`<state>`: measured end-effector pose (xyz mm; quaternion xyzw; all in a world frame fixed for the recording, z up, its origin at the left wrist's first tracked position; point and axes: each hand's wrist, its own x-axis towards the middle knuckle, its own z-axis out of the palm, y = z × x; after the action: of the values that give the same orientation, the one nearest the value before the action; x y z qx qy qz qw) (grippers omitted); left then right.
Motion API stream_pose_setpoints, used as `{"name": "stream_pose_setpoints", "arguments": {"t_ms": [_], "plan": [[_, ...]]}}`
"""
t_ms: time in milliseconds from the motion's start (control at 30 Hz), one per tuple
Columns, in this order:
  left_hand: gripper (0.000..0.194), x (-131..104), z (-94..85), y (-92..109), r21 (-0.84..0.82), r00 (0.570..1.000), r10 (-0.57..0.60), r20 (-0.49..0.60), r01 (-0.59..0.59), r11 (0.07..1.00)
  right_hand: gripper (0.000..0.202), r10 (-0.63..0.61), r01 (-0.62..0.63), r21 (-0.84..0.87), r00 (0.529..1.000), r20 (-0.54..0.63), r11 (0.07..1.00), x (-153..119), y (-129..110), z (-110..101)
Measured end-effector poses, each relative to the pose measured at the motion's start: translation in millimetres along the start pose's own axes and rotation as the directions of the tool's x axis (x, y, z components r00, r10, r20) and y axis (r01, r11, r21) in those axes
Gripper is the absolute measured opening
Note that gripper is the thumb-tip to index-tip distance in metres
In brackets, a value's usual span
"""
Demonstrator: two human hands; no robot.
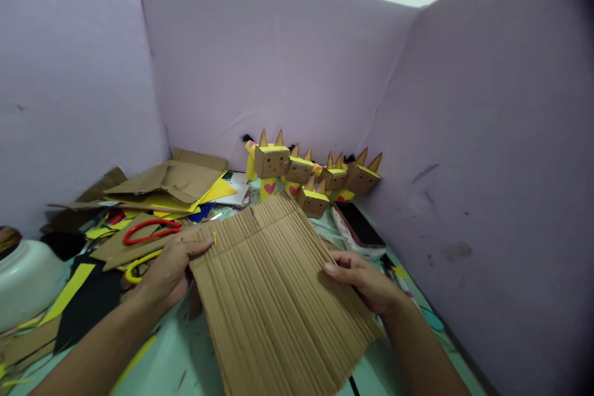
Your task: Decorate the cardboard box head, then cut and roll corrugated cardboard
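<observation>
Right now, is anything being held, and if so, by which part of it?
A corrugated cardboard sheet: the left hand grips its upper left corner, the right hand its right edge.

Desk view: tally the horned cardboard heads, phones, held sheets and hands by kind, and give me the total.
Horned cardboard heads: 5
Phone: 1
Held cardboard sheet: 1
Hands: 2
Total: 9
</observation>
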<state>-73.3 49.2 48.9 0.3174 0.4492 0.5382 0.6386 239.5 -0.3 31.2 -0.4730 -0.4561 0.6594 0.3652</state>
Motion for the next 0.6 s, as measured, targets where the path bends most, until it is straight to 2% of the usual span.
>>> {"name": "stream_pose_setpoints", "arguments": {"t_ms": [167, 600], "plan": [[0.031, 3.3, -2.2, -2.5, 0.022, 0.998, -0.055, 0.029, 0.055, 0.998, 0.045, 0.023, -0.023, 0.022, 1.000, 0.002, 0.999, 0.4, 0.6, 0.2], [0.033, -2.3, 4.1, -2.1, 0.073, 0.998, -0.058, -0.014, 0.059, 0.996, 0.043, 0.037, -0.037, 0.028, 0.999, 0.006, 0.999, 1.5, 2.2, 3.6]]}}
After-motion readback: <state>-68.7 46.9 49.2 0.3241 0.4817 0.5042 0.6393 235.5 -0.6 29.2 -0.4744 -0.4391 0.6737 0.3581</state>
